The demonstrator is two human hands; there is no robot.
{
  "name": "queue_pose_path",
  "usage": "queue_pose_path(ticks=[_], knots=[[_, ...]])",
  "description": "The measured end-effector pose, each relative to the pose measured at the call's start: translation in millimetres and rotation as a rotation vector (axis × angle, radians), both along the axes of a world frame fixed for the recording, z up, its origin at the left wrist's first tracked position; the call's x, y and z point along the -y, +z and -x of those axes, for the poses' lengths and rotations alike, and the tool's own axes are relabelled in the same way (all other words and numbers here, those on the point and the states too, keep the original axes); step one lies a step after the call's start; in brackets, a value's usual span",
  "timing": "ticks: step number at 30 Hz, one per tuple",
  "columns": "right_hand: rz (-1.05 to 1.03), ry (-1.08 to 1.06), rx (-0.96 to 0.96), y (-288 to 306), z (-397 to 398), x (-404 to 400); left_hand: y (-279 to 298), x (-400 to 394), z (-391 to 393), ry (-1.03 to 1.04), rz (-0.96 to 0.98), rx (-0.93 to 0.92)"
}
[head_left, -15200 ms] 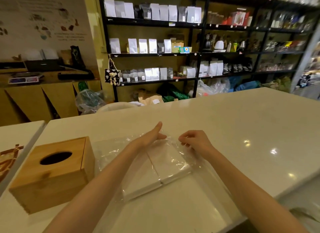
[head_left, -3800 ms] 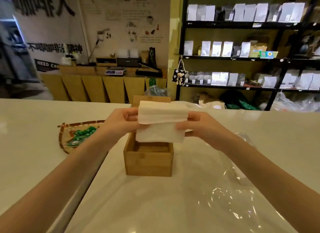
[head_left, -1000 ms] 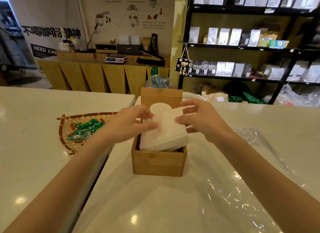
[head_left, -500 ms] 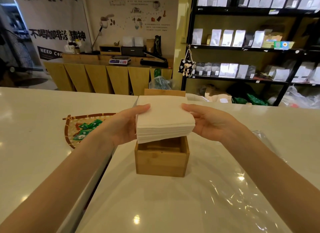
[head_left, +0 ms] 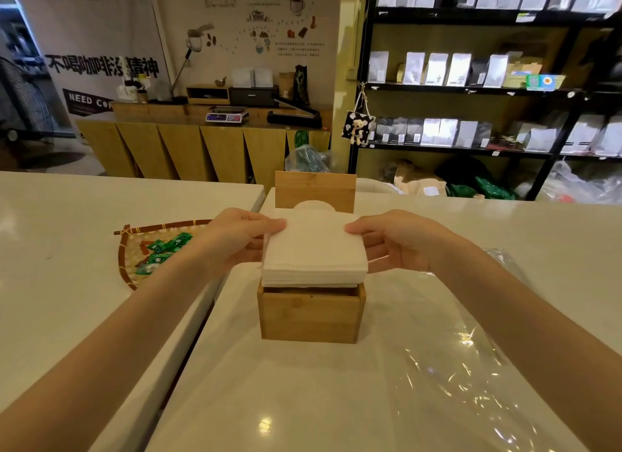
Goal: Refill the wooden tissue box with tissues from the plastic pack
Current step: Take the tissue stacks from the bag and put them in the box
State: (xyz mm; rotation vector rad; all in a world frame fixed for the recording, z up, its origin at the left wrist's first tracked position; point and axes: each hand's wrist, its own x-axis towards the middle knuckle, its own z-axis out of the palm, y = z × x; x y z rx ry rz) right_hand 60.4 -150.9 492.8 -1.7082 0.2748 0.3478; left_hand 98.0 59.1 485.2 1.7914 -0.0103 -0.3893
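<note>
Half a second ago the stack of tissues (head_left: 313,249) was held clear above the wooden box (head_left: 311,315); now it has come down until its underside sits just over the open rim, level and roughly square to it. Both hands are closed on the stack: the left hand (head_left: 240,238) pinches its 9 o'clock edge, thumb on top and fingers beneath, while the right hand (head_left: 399,239) does the same at 3 o'clock. Behind the box, at 12 o'clock, its lid (head_left: 315,190) stands upright with the round dispensing hole partly hidden by the tissues. An empty plastic wrapper (head_left: 464,377) lies flat on the table (head_left: 538,229) from 3 to 5 o'clock of the box, and a woven tray (head_left: 129,249) of green sachets sits at 9 o'clock. I judge the step in hand to be seating the stack inside the box. It looks about as wide as the opening, so the next move probably calls for keeping the stack level, easing the corners in, then sliding the fingers out from under it before closing the lid.
</note>
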Motion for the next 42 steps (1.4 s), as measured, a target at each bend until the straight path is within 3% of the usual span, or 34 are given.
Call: queue_pose_path(ticks=[6, 12, 25, 29, 33, 37, 42], knots=[[0.286, 0.016, 0.030, 0.5, -5.4, -1.4, -1.8, 2.6, -5.3, -0.003, -0.310, 0.194], [0.505, 0.010, 0.122, -1.6, -7.7, -1.8, -2.7, 6.8, -7.2, -0.040, -0.396, 0.212], [0.769, 0.025, 0.345, -15.7, -8.0, -15.4, -21.6, 9.0, -14.2, -0.063, -0.573, 0.336], [0.833, 0.014, 0.346, -21.6, -10.1, -15.7, -21.4, 10.1, -17.3, -0.088, -0.756, 0.382], [1.152, 0.129, 0.335, -31.0, -12.4, -28.9, -21.3, 19.0, -12.5, -0.193, -1.001, 0.402], [1.246, 0.204, 0.229, -33.8, -14.7, -38.2, -23.7, 28.9, -12.2, -0.277, -1.231, 0.402], [1.439, 0.196, 0.261, -31.9, -15.6, -47.5, -27.5, 39.1, -8.8, -0.216, -1.416, 0.472]])
